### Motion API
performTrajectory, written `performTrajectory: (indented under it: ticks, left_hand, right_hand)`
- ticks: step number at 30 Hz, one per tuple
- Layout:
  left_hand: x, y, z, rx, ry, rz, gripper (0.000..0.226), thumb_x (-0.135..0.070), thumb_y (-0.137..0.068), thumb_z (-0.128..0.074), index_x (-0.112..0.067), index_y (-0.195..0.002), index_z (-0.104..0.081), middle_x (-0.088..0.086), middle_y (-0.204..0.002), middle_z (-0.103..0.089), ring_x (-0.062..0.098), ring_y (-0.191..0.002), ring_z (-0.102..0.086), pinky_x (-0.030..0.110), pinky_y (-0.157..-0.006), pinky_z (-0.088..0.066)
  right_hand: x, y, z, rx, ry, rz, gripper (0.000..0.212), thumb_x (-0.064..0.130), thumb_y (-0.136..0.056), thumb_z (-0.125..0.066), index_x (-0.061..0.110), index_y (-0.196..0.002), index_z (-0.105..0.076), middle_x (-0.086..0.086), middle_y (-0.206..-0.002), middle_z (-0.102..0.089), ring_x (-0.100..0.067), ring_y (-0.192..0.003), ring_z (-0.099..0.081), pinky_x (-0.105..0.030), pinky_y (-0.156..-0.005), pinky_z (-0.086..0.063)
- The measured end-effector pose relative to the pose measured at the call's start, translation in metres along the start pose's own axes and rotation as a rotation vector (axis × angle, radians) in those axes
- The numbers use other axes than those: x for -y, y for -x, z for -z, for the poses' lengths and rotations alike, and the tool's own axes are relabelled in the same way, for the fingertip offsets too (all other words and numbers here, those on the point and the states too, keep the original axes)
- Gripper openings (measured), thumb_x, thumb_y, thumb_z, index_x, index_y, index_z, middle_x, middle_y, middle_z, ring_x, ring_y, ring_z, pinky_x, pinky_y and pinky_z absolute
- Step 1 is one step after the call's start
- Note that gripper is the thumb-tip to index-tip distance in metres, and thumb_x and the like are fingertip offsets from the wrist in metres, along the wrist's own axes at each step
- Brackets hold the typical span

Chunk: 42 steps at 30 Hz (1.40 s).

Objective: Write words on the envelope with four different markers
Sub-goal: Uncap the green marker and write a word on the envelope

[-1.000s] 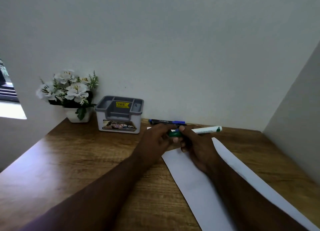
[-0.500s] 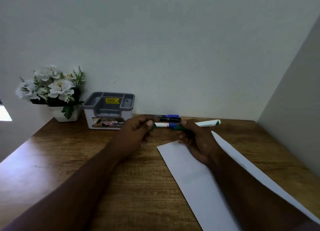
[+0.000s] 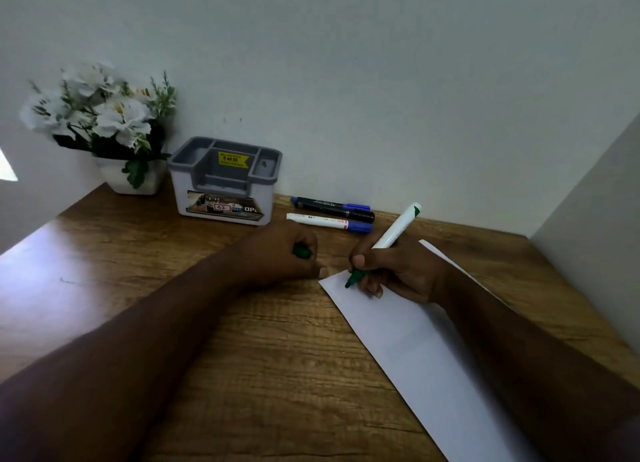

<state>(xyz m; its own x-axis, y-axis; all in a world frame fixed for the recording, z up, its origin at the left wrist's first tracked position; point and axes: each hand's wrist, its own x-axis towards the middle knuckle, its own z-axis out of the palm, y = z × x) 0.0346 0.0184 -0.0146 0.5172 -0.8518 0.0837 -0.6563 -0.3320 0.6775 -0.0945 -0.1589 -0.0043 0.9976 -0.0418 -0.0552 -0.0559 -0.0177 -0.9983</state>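
Hands: right (image 3: 398,271) pinching one green marker (image 3: 388,240), left (image 3: 284,253) fisted around its cap (image 3: 302,252).

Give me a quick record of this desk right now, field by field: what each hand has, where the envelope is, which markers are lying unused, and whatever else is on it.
right hand: grip on green marker, tip at envelope corner
left hand: closed on green cap
envelope: flat on desk, no writing visible
unused markers: two lying by the wall
other: grey organiser, flower pot
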Motion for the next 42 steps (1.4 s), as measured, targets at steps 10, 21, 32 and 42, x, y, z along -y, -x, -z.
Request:
performTrajectory:
  ticks: [10, 21, 32, 42]
  left_hand:
    - [-0.002, -0.003, 0.000, 0.107, 0.089, 0.050, 0.020, -0.038, -0.065, -0.081, -0.025, -0.071, -0.066, -0.008, -0.073, -0.070, 0.002, -0.070, -0.063, 0.021, -0.059, -0.046]
    - [0.000, -0.009, 0.006, 0.183, 0.123, 0.079, 0.013, -0.034, -0.067, -0.080, -0.026, -0.071, -0.070, -0.008, -0.074, -0.070, 0.007, -0.075, -0.063, 0.025, -0.064, -0.047]
    - [0.000, -0.010, 0.003, 0.148, 0.127, 0.120, 0.017, -0.037, -0.059, -0.082, -0.033, -0.071, -0.071, -0.011, -0.077, -0.071, 0.007, -0.082, -0.063, 0.024, -0.065, -0.050]
    - [-0.003, -0.009, 0.004, 0.140, 0.107, 0.113, 0.013, -0.033, -0.062, -0.081, -0.033, -0.070, -0.071, -0.014, -0.072, -0.070, 0.004, -0.076, -0.063, 0.019, -0.060, -0.047]
  right_hand:
    - [-0.004, 0.000, -0.013, -0.394, 0.080, 0.149, 0.012, 0.013, -0.077, -0.077, 0.008, -0.068, -0.071, -0.008, -0.050, -0.059, -0.014, -0.036, -0.048, -0.019, -0.034, -0.038]
    - [-0.010, 0.015, -0.023, -0.335, 0.248, 0.005, 0.012, 0.020, -0.082, -0.073, 0.008, -0.082, -0.073, -0.003, -0.057, -0.068, -0.011, -0.045, -0.060, -0.022, -0.044, -0.052]
    - [-0.006, 0.017, -0.031, -0.277, 0.385, 0.022, 0.007, 0.013, -0.086, -0.070, 0.011, -0.082, -0.074, 0.001, -0.057, -0.068, -0.006, -0.047, -0.060, -0.018, -0.045, -0.051]
    - [-0.004, 0.017, -0.031, -0.216, 0.375, -0.011, 0.004, 0.012, -0.084, -0.073, 0.014, -0.080, -0.074, 0.000, -0.061, -0.069, -0.009, -0.053, -0.061, -0.018, -0.046, -0.049]
